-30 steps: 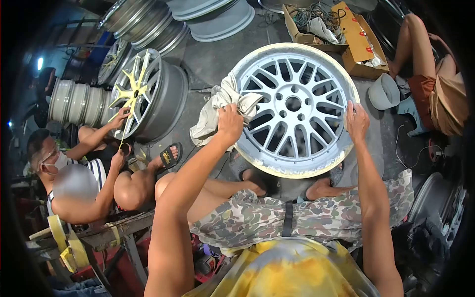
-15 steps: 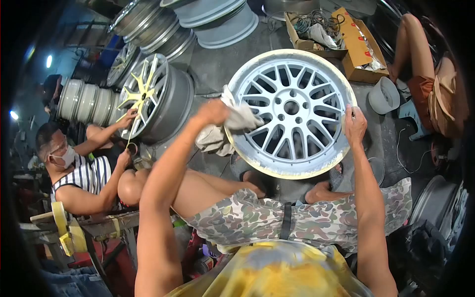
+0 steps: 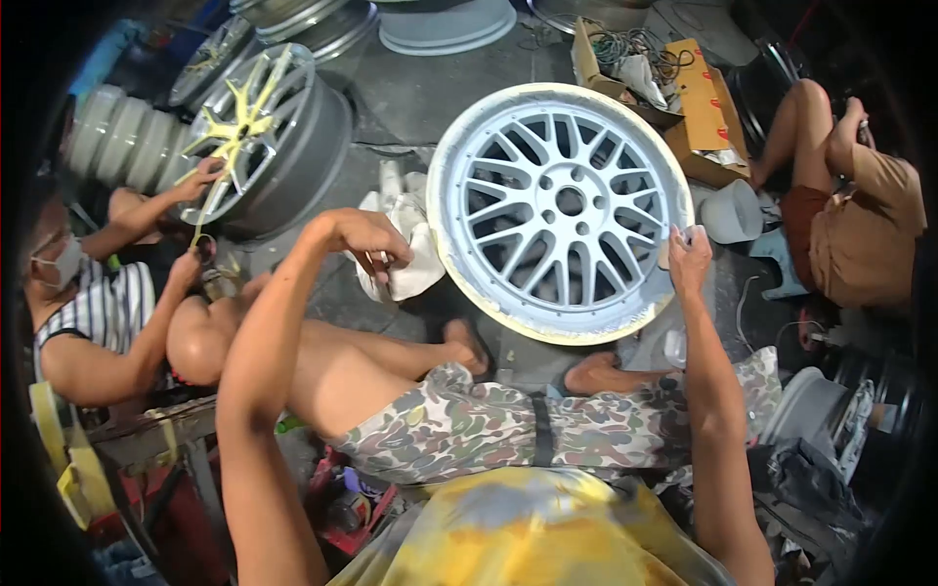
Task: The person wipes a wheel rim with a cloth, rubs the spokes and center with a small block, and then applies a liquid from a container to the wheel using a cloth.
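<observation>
A pale grey multi-spoke wheel rim [image 3: 570,202], its edge coated in cream patches, stands tilted before my feet. My right hand [image 3: 690,259] is closed at its right edge, fingertips over the lip. A small tan patch shows beside those fingers; I cannot make out what it is. To the left of the rim, my left hand [image 3: 366,239] hovers with loosely bent, parted fingers. Under and behind it, a crumpled off-white cloth [image 3: 418,256] lies against the rim's left side, partly hidden by the hand.
At left, a masked co-worker [image 3: 107,293] handles yellow tape on another wheel [image 3: 239,137]. More rims [image 3: 445,24] stand at the back. An open cardboard box [image 3: 708,107] with cables sits back right, near a grey bucket [image 3: 733,213] and another seated person [image 3: 850,205].
My left hand has moved left and down from the rim's face and let go of the cloth, which now lies beside the rim. My right hand stays at the right edge.
</observation>
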Available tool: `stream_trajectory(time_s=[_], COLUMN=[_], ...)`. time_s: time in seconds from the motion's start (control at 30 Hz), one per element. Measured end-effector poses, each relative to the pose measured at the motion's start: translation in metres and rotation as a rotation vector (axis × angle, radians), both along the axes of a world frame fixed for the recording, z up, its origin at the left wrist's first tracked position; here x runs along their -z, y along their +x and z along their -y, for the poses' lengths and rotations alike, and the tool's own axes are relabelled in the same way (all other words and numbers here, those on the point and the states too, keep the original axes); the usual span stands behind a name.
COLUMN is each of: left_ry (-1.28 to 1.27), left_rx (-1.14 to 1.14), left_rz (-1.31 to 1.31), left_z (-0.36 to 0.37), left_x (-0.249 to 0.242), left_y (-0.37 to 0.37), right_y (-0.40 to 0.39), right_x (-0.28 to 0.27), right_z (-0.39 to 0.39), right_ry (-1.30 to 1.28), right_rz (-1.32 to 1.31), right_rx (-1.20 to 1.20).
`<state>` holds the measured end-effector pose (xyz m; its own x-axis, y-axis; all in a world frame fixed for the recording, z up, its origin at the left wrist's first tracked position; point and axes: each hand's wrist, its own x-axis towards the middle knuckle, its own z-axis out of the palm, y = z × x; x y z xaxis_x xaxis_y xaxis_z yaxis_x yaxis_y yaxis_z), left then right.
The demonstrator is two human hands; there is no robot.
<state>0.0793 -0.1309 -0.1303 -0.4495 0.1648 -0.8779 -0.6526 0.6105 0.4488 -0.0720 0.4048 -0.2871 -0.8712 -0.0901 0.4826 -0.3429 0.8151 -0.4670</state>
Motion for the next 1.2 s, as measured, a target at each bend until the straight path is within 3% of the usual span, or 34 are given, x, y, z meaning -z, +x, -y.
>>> stream_trajectory(time_s=[0.07,0.13,0.2,0.23,0.3,0.37,0.5,0.6,0.67,0.8,0.93,1.0,1.07,1.13,1.2], left_ry=[-0.119,-0.087,-0.269,-0.254,-0.270,-0.286,-0.380,-0.387,-0.481,-0.507,-0.534,-0.448,-0.428,-0.179,-0.226], left_rx=[0.137,0.131,0.265,0.273,0.311,0.356,0.459,0.468,0.514,0.535,0.496,0.294,0.280,0.180,0.084], left_rz=[-0.277,-0.451,-0.794,-0.848,-0.854,-0.852,-0.896,-1.018,-0.961,-0.929,-0.746,-0.720,-0.774,-0.873,-0.802], left_z=[-0.005,0.003,-0.005,-0.017,-0.043,-0.067,-0.101,-0.112,-0.120,-0.126,-0.146,-0.153,-0.141,-0.120,-0.106], left_x=[-0.011,0.014,0.024,0.024,0.028,0.038,0.061,0.095,0.096,0.093,0.088,0.087,0.100,0.105,0.093], left_y=[-0.005,-0.013,-0.023,-0.026,-0.030,-0.031,-0.028,-0.024,-0.024,-0.022,-0.032,-0.033,-0.039,-0.054,-0.066], right_y=[-0.002,-0.008,0.003,0.009,0.018,0.029,0.029,0.029,0.048,0.099,0.111,0.096,0.076,0.037,0.012], right_x=[-0.017,-0.028,-0.046,-0.055,-0.063,-0.064,-0.063,-0.053,-0.029,-0.018,-0.025,-0.027,-0.033,-0.017,-0.028], right_z=[0.003,0.004,0.018,0.027,0.045,0.060,0.082,0.098,0.105,0.139,0.175,0.156,0.128,0.092,0.081], right_ry=[0.026,-0.282,-0.156,-0.077,0.009,-0.132,-0.134,0.237,0.342,0.190,0.118,0.226,0.258,0.260,0.306], right_rz=[-0.015,0.299,0.337,0.418,0.496,0.415,0.407,0.052,0.047,0.091,0.205,0.126,0.129,0.118,0.006], right_rx=[0.039,0.096,0.061,0.058,0.063,-0.134,-0.205,-0.293,-0.375,-0.480,-0.563,-0.766,-0.812,-0.674,-0.575])
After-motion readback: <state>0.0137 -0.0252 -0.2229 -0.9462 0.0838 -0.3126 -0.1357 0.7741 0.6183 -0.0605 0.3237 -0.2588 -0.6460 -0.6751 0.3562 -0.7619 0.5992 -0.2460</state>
